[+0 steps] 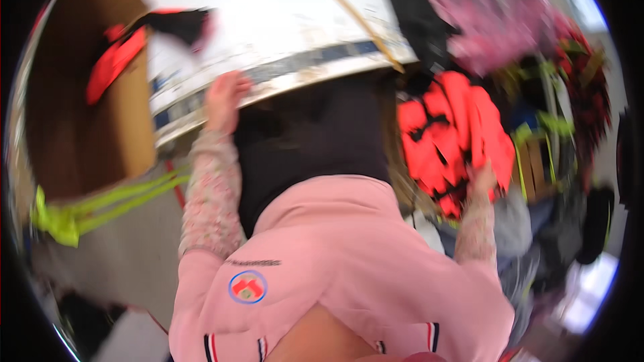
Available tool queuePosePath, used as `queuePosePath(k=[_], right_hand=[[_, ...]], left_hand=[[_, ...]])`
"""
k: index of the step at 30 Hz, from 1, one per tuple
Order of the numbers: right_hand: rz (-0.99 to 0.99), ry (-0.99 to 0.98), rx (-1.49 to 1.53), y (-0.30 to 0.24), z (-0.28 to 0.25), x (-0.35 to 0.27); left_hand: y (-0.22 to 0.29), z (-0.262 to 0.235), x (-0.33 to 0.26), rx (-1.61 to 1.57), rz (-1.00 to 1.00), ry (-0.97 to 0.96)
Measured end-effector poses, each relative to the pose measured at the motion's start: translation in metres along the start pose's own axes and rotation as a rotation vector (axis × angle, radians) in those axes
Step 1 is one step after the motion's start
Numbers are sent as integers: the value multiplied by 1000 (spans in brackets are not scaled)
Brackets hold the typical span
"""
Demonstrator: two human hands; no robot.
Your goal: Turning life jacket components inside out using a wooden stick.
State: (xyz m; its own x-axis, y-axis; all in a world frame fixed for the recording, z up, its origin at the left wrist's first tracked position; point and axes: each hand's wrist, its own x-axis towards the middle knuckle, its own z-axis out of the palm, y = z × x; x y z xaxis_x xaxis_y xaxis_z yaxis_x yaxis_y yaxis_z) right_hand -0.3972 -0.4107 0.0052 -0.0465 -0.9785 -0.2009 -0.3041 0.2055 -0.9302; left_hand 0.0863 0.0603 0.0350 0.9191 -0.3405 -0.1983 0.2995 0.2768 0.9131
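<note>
Against our right hand (481, 177), finger grip unclear, bunches orange cloth (463, 121); our left hand (225, 97), fingers loosely parted, likely braces on the table (282, 33).

open white tabletop (248, 20), box (137, 117) left, stick (353, 19) right

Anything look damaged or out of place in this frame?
Two things, despite the blur: the blue-grey strip along the table's front edge, right of the left hand, looks patchy, perhaps worn; and the wooden stick lies slantwise, its near end reaching that edge. I see no spill.
</note>
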Motion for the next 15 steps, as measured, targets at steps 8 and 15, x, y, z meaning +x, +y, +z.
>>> queuePosePath(k=[8, 15], right_hand=[[260, -697, -509, -4, 33, -80], [130, -1252, -1117, -128, 124, -144]], left_hand=[[41, -38, 11, 99, 173, 187], [85, -90, 74, 959, 337, 623]])
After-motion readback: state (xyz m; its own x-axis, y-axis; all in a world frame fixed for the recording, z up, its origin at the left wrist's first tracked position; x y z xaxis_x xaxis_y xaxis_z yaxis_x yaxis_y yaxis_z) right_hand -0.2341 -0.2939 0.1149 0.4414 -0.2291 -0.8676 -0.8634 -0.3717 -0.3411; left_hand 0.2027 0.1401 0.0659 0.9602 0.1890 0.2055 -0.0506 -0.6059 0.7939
